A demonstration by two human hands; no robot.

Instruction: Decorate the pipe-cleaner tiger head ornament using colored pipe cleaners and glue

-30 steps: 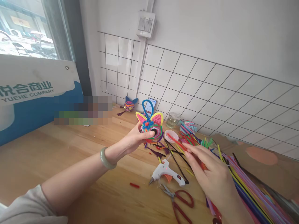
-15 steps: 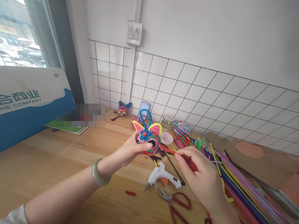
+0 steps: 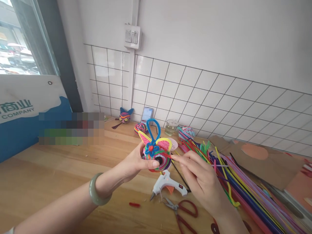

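Since the earlier frame, the right hand (image 3: 202, 183) has moved left, bringing a slim red strip (image 3: 169, 156) from well apart to the right side of the striped ornament (image 3: 157, 152). The right fingers are pinched narrow on the strip; whether its tip touches the ornament cannot be confirmed. The left hand (image 3: 134, 162) holds the ornament upright above the tabletop (image 3: 92, 172), fingers closed around its left side, thumb across the front beside a black eye. Noted on the ornament: yellow-edged pink ears, a blue flower with a red centre, a tall blue loop. A pale green bangle (image 3: 96, 190) sits on the left wrist.

Nearer than the ornament lies a white glue gun (image 3: 167, 183), nozzle to the left. Near it are red-handled scissors (image 3: 175, 207), blades parted; a short red piece (image 3: 134, 204) lies to their left.

Beyond the hands, a small pale dish (image 3: 174, 143) stands just behind the ornament. Farther off: a glass jar (image 3: 171, 127), a striped ball (image 3: 140, 128) and, far left, a blue-eared ornament (image 3: 124, 117). Coloured stems (image 3: 253, 195) spread across the right, beside brown cardboard (image 3: 273, 174).
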